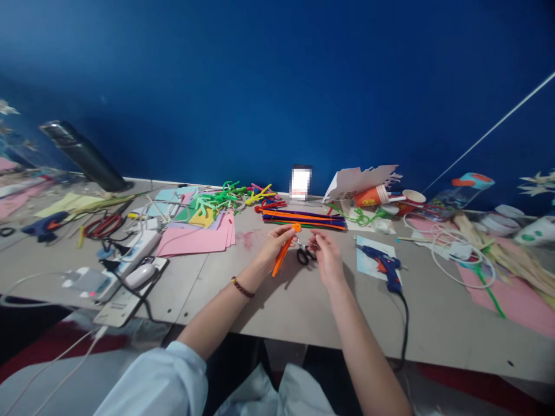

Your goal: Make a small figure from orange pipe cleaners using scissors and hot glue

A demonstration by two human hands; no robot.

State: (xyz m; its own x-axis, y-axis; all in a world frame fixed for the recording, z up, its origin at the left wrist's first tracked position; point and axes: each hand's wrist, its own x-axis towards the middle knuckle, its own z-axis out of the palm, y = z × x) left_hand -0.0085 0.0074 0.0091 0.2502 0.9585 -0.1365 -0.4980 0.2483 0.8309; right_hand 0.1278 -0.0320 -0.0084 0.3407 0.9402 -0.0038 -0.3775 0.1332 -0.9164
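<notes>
My left hand (pixel 274 245) is closed on an orange pipe cleaner (pixel 281 255), whose top end is curled into a small coil near my fingertips. My right hand (pixel 326 254) is closed beside it, at the small black-handled scissors (pixel 304 253) that sit between the two hands just above the grey table (pixel 269 300). A bundle of orange, purple and dark pipe cleaners (pixel 303 218) lies right behind my hands.
A blue glue gun (pixel 384 266) with a black cord lies on a card to the right. Pink paper sheets (pixel 199 237) and green and yellow pipe-cleaner figures (pixel 221 199) lie to the left. Paper cups (pixel 381 196) stand behind. A power strip (pixel 130 254) and cables lie far left.
</notes>
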